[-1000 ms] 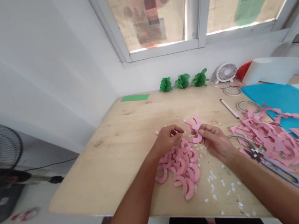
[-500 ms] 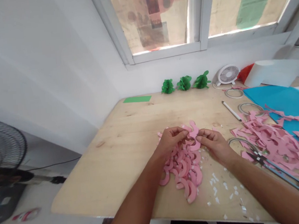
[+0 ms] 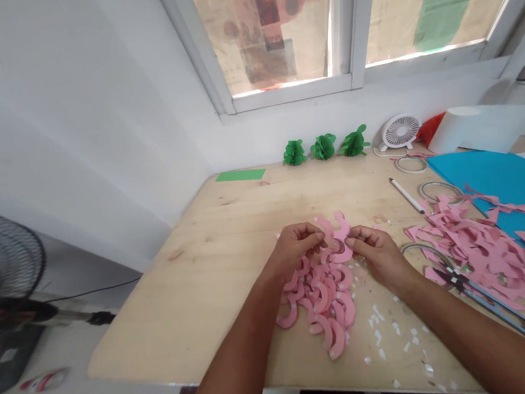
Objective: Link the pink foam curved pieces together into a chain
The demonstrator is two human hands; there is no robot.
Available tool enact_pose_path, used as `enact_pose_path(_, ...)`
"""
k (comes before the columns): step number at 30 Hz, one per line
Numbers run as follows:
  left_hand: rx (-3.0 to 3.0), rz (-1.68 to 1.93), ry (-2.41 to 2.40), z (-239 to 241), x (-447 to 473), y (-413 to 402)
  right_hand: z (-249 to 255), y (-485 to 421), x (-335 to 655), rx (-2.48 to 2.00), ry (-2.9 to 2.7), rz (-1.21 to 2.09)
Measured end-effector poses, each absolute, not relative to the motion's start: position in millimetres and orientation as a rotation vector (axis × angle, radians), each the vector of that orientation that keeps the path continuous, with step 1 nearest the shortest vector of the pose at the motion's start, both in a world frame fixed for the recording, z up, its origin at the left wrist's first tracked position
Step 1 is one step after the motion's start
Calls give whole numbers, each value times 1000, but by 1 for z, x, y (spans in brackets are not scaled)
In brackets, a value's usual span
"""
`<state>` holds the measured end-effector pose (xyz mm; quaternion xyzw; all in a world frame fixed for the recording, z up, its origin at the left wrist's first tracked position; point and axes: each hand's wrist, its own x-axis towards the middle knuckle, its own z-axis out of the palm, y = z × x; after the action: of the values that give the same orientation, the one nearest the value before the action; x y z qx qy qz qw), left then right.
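Observation:
Over a heap of curved pink paper pieces, both of my hands are pinching. My left hand has thumb and fingertips closed on a pink paper arc. Just to its right, my right hand grips the edge of a wavy pink paper piece. The two pieces sit side by side, and I cannot tell whether they are joined lower down. Several arcs in the heap carry small whitish patches at their ends.
Pink paper scraps, scissors, tape rolls and a marker lie to the right, near blue sheets. White bits dot the front. Green paper shapes and a small fan stand along the wall.
My left hand has shifted slightly left, and a gap now shows between the arc at its fingertips and the wavy piece. My right hand has barely moved.

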<state>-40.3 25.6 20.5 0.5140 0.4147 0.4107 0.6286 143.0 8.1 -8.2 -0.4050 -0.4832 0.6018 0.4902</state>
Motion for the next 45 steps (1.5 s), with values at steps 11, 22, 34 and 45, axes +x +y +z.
enact_pose_path(11, 1216, 774, 801, 30, -51, 22, -9, 8, 143, -1035, -1252, 1472)
enact_pose_path(22, 1291, 844, 881, 29, -40, 21, -1, 3, 141, -994, -1270, 1561)
enact_pose_path(34, 1336, 836, 947, 25, -40, 22, 1, 3, 141, -988, -1302, 1566)
enact_pose_path(45, 1368, 816, 990, 26, -39, 22, -1, 4, 141, -1010, -1351, 1538)
